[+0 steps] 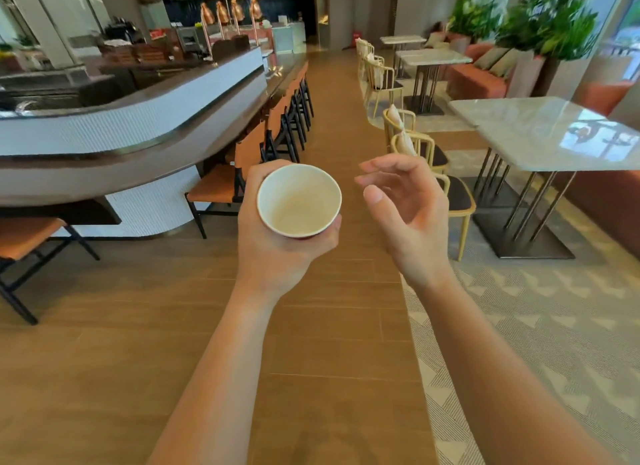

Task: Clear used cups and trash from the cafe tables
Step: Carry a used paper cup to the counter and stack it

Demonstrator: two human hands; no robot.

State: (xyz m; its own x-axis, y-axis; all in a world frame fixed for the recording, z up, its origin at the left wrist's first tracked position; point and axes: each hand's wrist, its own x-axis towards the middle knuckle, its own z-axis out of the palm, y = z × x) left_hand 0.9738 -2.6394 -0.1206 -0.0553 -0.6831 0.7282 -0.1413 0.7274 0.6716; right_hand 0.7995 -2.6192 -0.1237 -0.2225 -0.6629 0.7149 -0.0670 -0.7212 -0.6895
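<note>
Between bar counter (138, 118) left and marble tables (540, 132) right, left hand (277, 242) grasps an empty paper cup (299, 201); right hand (412, 215) hangs released.

Both arms bare from wrist to the bottom edge of view. My left forearm (221, 378) and right forearm (485, 360) are slim and smooth. My left hand (270, 256) and right hand (412, 218) are bare too, fingers slender. Right thumbnail (373, 195) short, plain, cut close.
</note>
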